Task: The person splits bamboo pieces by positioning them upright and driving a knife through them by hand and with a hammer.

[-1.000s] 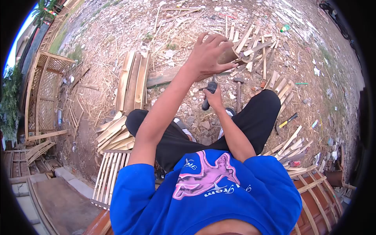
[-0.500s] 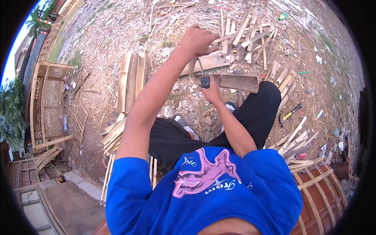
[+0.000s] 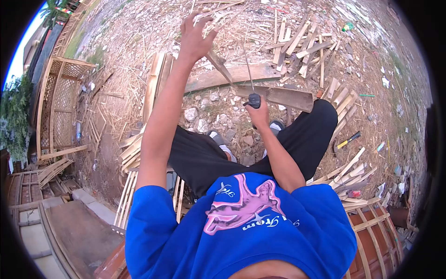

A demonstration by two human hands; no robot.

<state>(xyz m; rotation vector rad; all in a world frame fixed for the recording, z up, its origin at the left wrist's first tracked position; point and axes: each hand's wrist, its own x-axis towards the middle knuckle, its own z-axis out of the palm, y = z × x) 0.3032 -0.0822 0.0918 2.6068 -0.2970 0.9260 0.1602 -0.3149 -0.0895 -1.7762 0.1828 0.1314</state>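
Now the left hand (image 3: 195, 41) is farther from the black-handled tool (image 3: 254, 100).

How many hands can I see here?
2: the left hand, fingers spread near a wooden strip, and the right hand, gripping a black tool handle. No others show.

1. Tool handle (image 3: 254, 100): matt, plastic-looking.
2. Tool blade (image 3: 248, 69): smooth, metallic.
3. Trough-shaped piece (image 3: 290, 97): woody, matt.
4. Long plank (image 3: 232, 77): rough-looking wood.
5. Shirt (image 3: 278, 246): matt cloth, smooth print.
6. Trousers (image 3: 309, 137): matt cloth.
7. Ground (image 3: 134, 39): rough, stony.
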